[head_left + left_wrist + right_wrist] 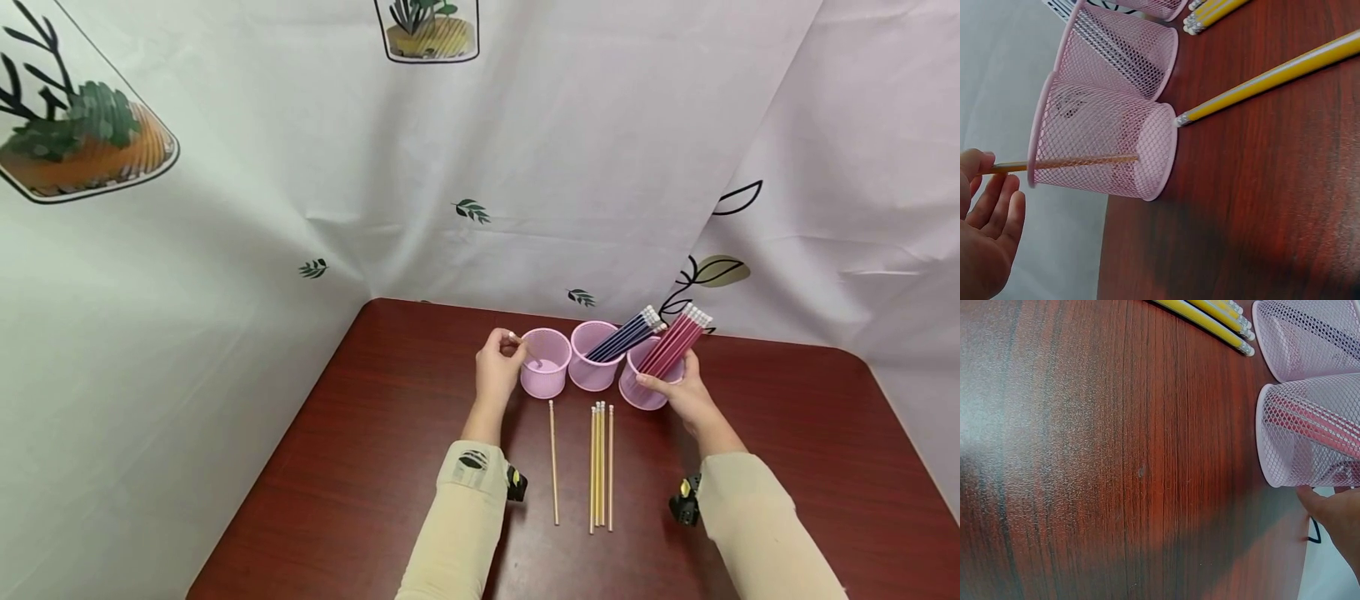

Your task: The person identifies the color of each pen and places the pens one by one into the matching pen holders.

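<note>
My left hand (495, 371) pinches the upper end of a yellow pencil (1010, 167) between thumb and fingers. The pencil slants down inside the left pink mesh cup (543, 387), its lower end at the cup's floor. My right hand (688, 394) holds the right pink mesh cup (636, 395), thumb over the near rim and fingers round the far side. A bundle of red pencils (673, 343) leans to the right in that cup, white erasers up. Between these two stands the middle pink mesh cup (591, 377), with dark blue pencils (621, 337) leaning in it.
One yellow pencil (554, 467) lies on the dark red table (360, 467) in front of the left cup. To its right lie several more yellow pencils (601, 467) side by side. A patterned white cloth (420, 250) hangs behind the table's back edge, close past the cups.
</note>
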`<state>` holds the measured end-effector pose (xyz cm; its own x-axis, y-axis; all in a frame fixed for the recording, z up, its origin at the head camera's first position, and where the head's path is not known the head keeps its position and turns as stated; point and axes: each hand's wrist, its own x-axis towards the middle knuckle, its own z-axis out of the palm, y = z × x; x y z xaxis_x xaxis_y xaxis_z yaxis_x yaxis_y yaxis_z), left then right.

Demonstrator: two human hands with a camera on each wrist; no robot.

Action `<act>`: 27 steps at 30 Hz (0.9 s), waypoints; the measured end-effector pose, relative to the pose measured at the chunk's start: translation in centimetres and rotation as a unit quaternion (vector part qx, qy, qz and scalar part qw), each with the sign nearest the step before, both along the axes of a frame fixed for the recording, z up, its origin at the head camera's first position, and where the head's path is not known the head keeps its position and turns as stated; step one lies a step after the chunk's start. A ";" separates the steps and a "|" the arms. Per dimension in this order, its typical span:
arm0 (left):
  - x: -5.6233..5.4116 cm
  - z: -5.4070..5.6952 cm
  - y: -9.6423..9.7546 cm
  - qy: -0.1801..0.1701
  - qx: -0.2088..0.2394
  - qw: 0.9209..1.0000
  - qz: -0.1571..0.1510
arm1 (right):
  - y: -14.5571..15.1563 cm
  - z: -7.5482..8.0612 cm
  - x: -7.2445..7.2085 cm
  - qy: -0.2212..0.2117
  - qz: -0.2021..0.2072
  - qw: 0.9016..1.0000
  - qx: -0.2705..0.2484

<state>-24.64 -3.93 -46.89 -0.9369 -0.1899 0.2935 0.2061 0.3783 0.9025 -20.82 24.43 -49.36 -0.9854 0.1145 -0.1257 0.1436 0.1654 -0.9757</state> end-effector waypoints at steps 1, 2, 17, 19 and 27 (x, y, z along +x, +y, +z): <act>0.0 -0.1 0.0 0.003 -0.001 1.000 -0.002 | 0.0 0.0 0.0 0.001 0.000 1.000 0.000; 0.0 -0.3 0.0 0.005 -0.006 1.000 -0.001 | 0.0 0.0 0.0 0.000 0.000 1.000 0.000; 0.7 -2.1 -0.5 0.040 -0.061 0.997 0.007 | 0.1 -0.1 -0.1 -0.002 0.006 1.000 0.001; 0.7 -2.3 -0.6 0.039 -0.067 0.997 0.005 | 0.1 -0.2 -0.1 0.000 0.005 1.000 0.001; 0.9 -2.9 -0.9 0.029 -0.059 0.998 -0.004 | 0.1 0.0 0.0 -0.004 0.003 1.000 0.003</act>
